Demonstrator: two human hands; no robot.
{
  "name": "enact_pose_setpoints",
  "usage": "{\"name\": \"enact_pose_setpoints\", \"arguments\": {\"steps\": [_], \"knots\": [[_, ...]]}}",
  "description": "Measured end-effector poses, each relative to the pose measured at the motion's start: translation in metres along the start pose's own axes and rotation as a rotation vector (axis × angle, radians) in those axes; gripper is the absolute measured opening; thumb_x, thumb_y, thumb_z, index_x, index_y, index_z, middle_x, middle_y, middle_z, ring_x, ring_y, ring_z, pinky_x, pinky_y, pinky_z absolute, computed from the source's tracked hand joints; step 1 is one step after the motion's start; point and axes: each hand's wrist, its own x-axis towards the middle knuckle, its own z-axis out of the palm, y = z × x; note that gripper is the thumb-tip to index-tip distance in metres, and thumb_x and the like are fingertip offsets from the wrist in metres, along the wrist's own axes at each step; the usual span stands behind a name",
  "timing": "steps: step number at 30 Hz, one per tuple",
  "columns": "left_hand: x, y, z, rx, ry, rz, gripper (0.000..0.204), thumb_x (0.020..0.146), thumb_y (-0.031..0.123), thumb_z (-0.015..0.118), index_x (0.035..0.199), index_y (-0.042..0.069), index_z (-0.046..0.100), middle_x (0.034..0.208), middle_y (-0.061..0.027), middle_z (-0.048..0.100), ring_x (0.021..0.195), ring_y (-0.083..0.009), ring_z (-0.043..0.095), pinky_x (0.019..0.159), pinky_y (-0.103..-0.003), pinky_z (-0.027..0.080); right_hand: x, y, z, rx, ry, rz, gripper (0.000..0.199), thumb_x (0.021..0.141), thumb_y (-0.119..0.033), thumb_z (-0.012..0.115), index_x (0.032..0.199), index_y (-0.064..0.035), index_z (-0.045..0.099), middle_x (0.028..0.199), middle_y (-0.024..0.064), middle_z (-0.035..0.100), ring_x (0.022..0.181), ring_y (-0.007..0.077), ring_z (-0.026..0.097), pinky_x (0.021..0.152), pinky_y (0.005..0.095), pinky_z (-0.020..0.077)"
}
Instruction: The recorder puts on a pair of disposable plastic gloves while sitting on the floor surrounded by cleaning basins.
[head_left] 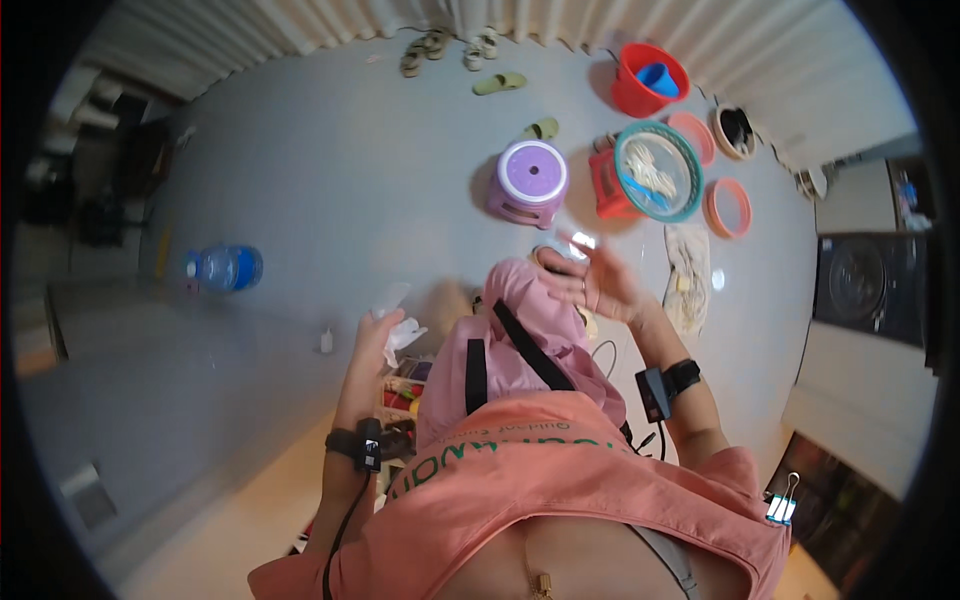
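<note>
My left hand is closed around a crumpled white tissue, whose loose ends stick out past the fingers. It is held out to the left of my pink trousers. My right hand is raised over my right knee with fingers apart and nothing in it. Its fingers are slightly smeared by motion. Beyond my knees stands a purple stool with a pale rim around its top. Right of it, a teal-rimmed basin with white cord-like items in it rests on a red stool.
A red bucket with a blue container stands farther back, near pink basins. A cloth lies on the floor at right. A large blue water bottle lies at left. Green slippers are near the curtain.
</note>
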Motion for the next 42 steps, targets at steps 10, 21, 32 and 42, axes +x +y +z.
{"name": "enact_pose_setpoints", "arguments": {"steps": [10,21,32,42], "knots": [[0.127,0.142,0.084,0.173,-0.236,0.046,0.032,0.085,0.011,0.068,0.112,-0.002,0.055,0.095,-0.0091,0.061,0.085,-0.0195,0.064,0.075,-0.034,0.055,0.049,-0.094,0.042,0.331,-0.248,-0.403,0.086,0.090,-0.072,0.033,0.150,-0.0109,0.027,0.154,0.0221,0.025,0.142,0.0447,0.022,0.110,0.0664,0.0215],[0.201,0.255,0.261,0.564,-0.432,0.111,0.021,0.085,0.012,0.066,0.102,0.002,0.059,0.086,-0.0036,0.062,0.075,-0.0133,0.062,0.067,-0.029,0.051,0.018,-0.128,-0.070,0.802,0.239,-0.833,0.039,0.100,-0.027,0.047,0.067,-0.0080,0.046,0.047,-0.0015,0.025,0.037,0.0091,0.020,0.039,0.0220,0.0271],[0.209,0.303,0.414,1.337,-0.680,0.392,0.027,0.085,0.014,0.066,0.108,0.000,0.063,0.090,-0.0029,0.065,0.077,-0.0117,0.062,0.067,-0.027,0.050,-0.020,-0.054,-0.126,-1.391,2.061,-0.405,0.064,0.082,-0.041,0.068,0.140,-0.0245,0.049,0.157,0.0101,0.026,0.144,0.0426,0.016,0.102,0.0781,0.0093],[0.230,0.282,0.513,2.168,-0.910,0.783,0.034,0.076,0.018,0.069,0.103,-0.002,0.066,0.084,-0.0165,0.070,0.076,-0.0237,0.068,0.070,-0.036,0.051,0.071,0.037,-0.221,-0.543,1.852,-0.220,0.073,0.086,-0.041,0.064,0.146,-0.0111,0.036,0.154,0.0204,0.027,0.143,0.0418,0.023,0.109,0.0677,0.0200]]}}
